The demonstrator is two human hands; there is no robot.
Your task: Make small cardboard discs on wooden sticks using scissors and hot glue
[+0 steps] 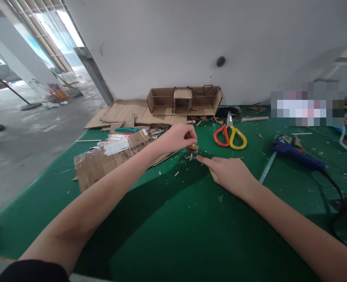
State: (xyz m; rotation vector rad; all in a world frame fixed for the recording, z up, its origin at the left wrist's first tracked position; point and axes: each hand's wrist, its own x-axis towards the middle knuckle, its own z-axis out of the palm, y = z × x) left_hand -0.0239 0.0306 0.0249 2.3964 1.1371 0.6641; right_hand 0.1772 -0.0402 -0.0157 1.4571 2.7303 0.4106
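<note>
My left hand [181, 137] is closed in a pinch above the table, gripping a thin wooden stick. Small round cardboard discs [192, 149] sit on that stick, just under my fingertips. Below the discs, the stick's pale lower end [191, 156] points down to the table. My right hand [230, 172] is closed with its index finger stretched forward along a thin blade [195, 158]. Most of the blade is hidden by the fingers; its tip is close to the stick's lower end, and I cannot tell whether they touch. Pale shavings [177, 173] lie around both hands.
Red-and-yellow-handled scissors [230, 135] lie beyond my right hand. A blue glue gun [298, 154] with its cord is on the right. A cardboard box structure [182, 101] stands against the wall. Cardboard pieces [102, 166] and scraps cover the left of the green table [161, 235].
</note>
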